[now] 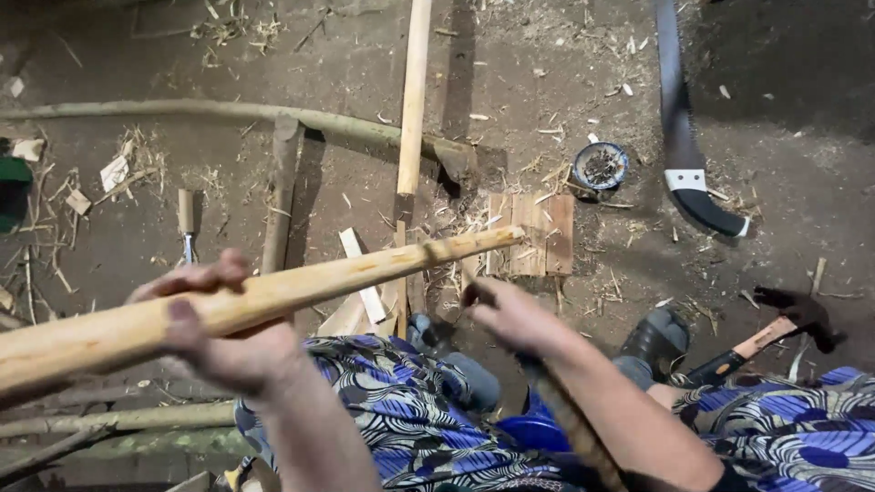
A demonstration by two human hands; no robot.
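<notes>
Peeled wooden pole [255,301] lies slantwise across the person's lap, its pale tip reaching toward the small wooden board [530,234] on the dirt floor [137,228]. The left hand [219,333] wraps around the pole from beneath, fingers curled over the top, which keeps the shaft raised and steady. The right hand [515,314], nearer the board, is closed on a dark handle that runs back under the forearm; it looks like a blade, though blur hides its working end. It sits just below the pole's tip, where bare wood and scattered shavings suggest trimming. Beyond the board stands a small round tin [601,165]. A curved saw [684,137] lies farther off past the tin, and a hammer [775,333] rests to the board's near right, both within reach.
</notes>
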